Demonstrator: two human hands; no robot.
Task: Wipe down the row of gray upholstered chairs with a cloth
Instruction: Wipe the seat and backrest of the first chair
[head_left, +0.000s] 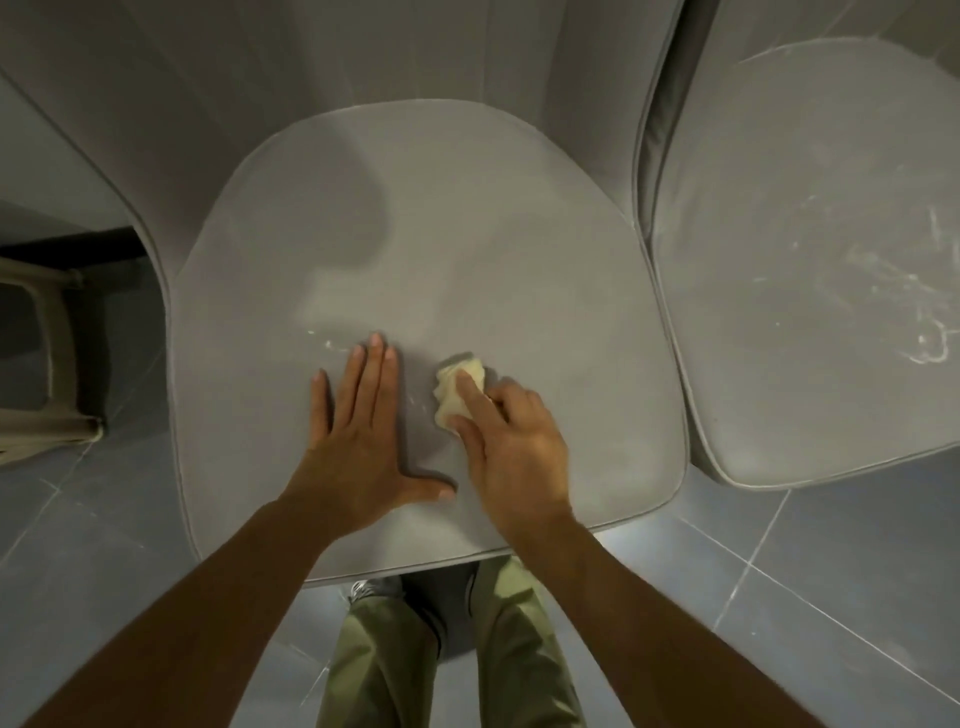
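Observation:
A gray upholstered chair (467, 234) fills the middle of the view, seen from above. My left hand (363, 441) lies flat on the front of its seat, fingers spread, holding nothing. My right hand (511, 447) presses a small crumpled pale yellow cloth (460, 387) onto the seat just right of the left hand, index finger stretched over it. Faint white marks show on the seat beyond my left fingertips. A second gray chair (810, 260) stands close on the right, its seat streaked with white scratches and dust.
Gray floor tiles (831, 597) surround the chairs. A beige frame, perhaps a stool or plastic chair (47, 364), stands at the left edge. My legs in olive trousers (447, 654) stand right before the seat's front edge.

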